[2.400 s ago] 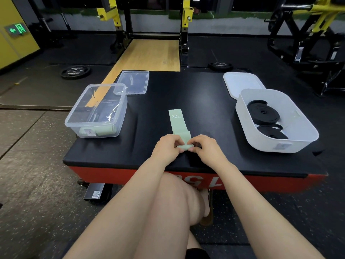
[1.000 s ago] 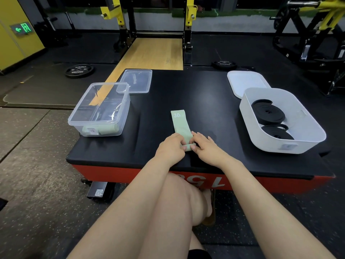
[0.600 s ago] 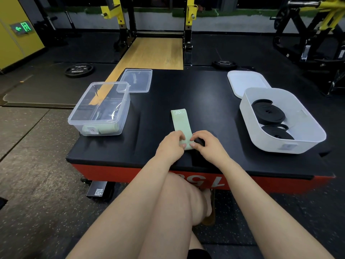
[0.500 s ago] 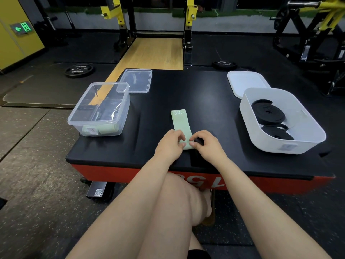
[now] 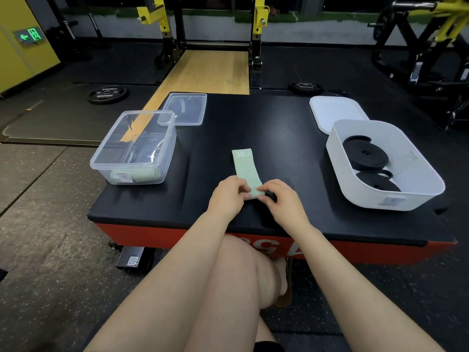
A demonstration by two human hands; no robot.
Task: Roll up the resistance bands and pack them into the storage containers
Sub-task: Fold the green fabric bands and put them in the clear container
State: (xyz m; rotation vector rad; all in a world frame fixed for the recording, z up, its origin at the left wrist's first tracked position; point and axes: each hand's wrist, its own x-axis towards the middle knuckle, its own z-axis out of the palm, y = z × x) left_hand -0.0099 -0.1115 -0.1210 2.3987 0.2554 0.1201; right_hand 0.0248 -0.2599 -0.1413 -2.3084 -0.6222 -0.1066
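Two hands, left hand (image 5: 228, 194) and right hand (image 5: 281, 199), pinch the green band (image 5: 246, 168). Each grip holds its rolled near end on the table (image 5: 266, 128).

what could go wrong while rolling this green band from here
The green band is only partly rolled; if either the left hand or right hand eases its pinch, the roll may spring open. Its flat part also lies slightly slanted, so the roll could come out skewed.
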